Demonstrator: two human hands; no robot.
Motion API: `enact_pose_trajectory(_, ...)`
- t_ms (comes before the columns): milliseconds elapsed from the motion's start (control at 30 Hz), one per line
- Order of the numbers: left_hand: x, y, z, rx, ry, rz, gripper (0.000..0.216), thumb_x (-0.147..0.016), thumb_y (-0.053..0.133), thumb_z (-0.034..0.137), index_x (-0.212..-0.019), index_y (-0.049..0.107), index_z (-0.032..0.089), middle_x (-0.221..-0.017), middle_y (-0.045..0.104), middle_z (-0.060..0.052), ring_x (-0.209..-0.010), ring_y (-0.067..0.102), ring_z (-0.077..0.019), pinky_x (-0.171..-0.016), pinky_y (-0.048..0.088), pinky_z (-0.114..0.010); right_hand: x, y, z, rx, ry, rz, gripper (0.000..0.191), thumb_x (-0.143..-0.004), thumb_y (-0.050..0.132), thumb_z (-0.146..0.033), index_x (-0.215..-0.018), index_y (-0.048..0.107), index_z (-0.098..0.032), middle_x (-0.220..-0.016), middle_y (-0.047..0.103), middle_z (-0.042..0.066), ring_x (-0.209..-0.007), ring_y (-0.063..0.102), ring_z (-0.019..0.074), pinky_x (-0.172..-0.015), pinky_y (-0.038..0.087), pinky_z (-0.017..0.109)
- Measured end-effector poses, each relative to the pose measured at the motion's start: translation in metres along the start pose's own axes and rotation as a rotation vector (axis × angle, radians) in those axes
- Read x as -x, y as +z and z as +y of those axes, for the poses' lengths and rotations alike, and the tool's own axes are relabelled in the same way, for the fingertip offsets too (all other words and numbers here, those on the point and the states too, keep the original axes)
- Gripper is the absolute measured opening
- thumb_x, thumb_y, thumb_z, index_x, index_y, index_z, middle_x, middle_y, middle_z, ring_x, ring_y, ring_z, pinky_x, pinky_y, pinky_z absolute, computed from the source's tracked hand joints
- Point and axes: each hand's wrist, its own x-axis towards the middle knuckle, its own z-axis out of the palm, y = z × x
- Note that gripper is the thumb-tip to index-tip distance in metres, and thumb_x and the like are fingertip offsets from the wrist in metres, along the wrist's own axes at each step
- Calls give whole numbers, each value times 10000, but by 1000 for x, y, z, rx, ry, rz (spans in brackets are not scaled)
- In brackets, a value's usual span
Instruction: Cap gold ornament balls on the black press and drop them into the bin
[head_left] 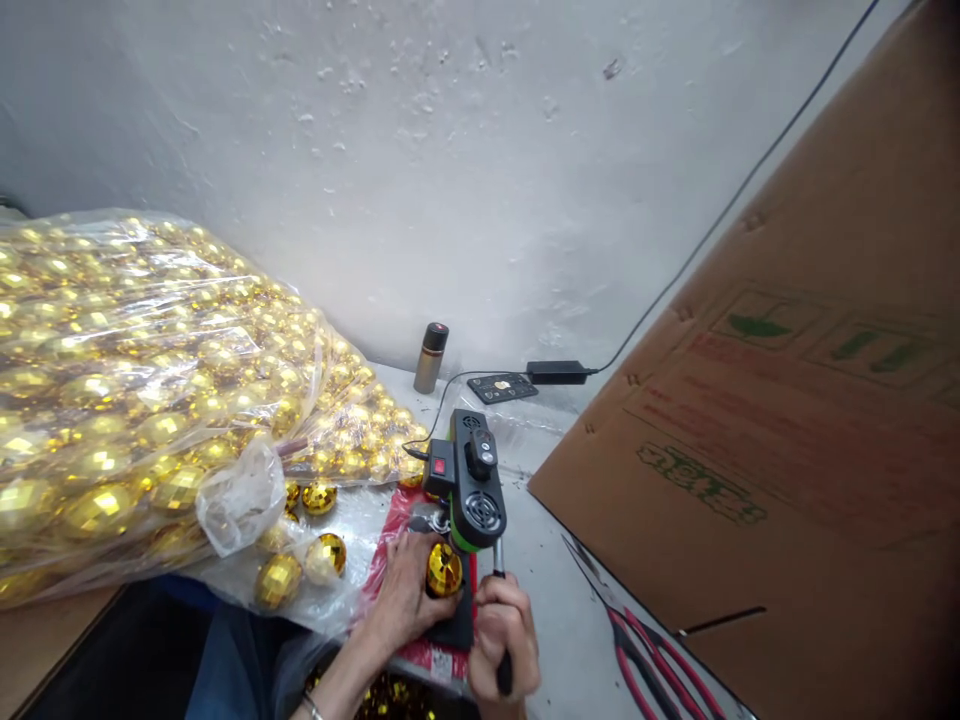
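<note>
My left hand (401,595) grips a faceted gold ball (444,569) and holds it on the base under a small black and green press machine (471,478). My right hand (504,632) is closed round the machine's lever handle (500,600), just right of the ball. Both hands sit at the bottom centre of the view. The machine stands on a red mat (394,535) and carries a red switch on its side.
A large clear plastic bag of gold balls (135,380) fills the left, with loose balls (279,578) spilling from its mouth. A big cardboard box (772,440) leans at the right. A metal bottle (431,356), a power adapter (556,372) and red-handled scissors (645,650) lie around.
</note>
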Motion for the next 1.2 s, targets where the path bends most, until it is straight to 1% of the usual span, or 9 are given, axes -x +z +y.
enact_pose_trajectory(133,7,-6,-1,3,23,-20,567,-764,796,247,-1302,624,205,-1259,703,-125,-1185,627,-335,-1024,487,-505,-57,-10,-39,-64,316,-27,299,-1057,459,-184,-771,543,-218,-718,518,-30,-590,502,105,-546,392,236)
enact_pose_trajectory(367,56,-52,-41,-290,305,90,644,-878,739,548,-1423,583,242,-1352,709,-136,-1229,651,-338,-1073,506,-511,-77,-7,-50,-79,315,-13,319,-1059,484,-203,-742,523,-219,-682,491,-37,-598,492,107,-585,395,237)
enact_pose_trajectory(500,52,-99,-52,-587,57,288,356,-1028,438,237,-1248,703,147,-1156,785,-169,-1078,715,-318,-976,534,-467,-57,-5,-42,-123,312,9,314,-1051,486,-181,-740,518,-216,-721,505,-16,-647,510,124,-608,403,252)
enact_pose_trajectory(600,37,-120,-42,-776,-146,118,331,-1007,474,249,-1084,761,103,-933,800,-197,-945,737,-362,-868,535,-469,-52,-6,-41,-129,314,5,325,-1052,480,-170,-733,526,-213,-730,506,-13,-668,523,125,-609,399,248)
enact_pose_trajectory(733,30,-121,-24,-860,-195,-39,383,-976,570,334,-1202,726,68,-963,790,-234,-1001,733,-410,-909,507,-518,-51,-8,-40,-133,303,-10,328,-1051,476,-161,-733,538,-210,-742,522,-11,-688,541,125,-617,403,248)
enact_pose_trajectory(833,29,-114,-23,-728,-147,14,449,-905,632,285,-1323,657,124,-1097,774,-198,-1073,727,-379,-1034,453,-568,-52,-9,-40,-134,291,-19,311,-1051,470,-158,-761,568,-207,-737,526,-11,-682,541,128,-612,405,251)
enact_pose_trajectory(967,19,-98,-28,-86,-94,195,531,-904,620,426,-1388,553,218,-1331,703,-140,-1195,694,-310,-1045,506,-497,-53,-9,-41,-124,289,-31,308,-1051,464,-159,-772,585,-205,-721,527,-10,-653,528,130,-594,400,258)
enact_pose_trajectory(1067,10,-78,-27,368,-142,215,539,-887,623,555,-1297,574,209,-1248,738,-111,-1128,719,-273,-968,567,-411,-57,-9,-44,-116,301,-31,309,-1052,458,-160,-766,565,-211,-725,530,-13,-626,511,122,-570,390,254)
enact_pose_trajectory(1200,8,-52,-22,525,-197,121,538,-857,660,594,-1226,640,203,-1144,776,-78,-1043,734,-256,-954,575,-390,-66,-9,-48,-108,327,-40,285,-1057,458,-169,-796,562,-216,-727,530,-24,-602,493,112,-557,383,248)
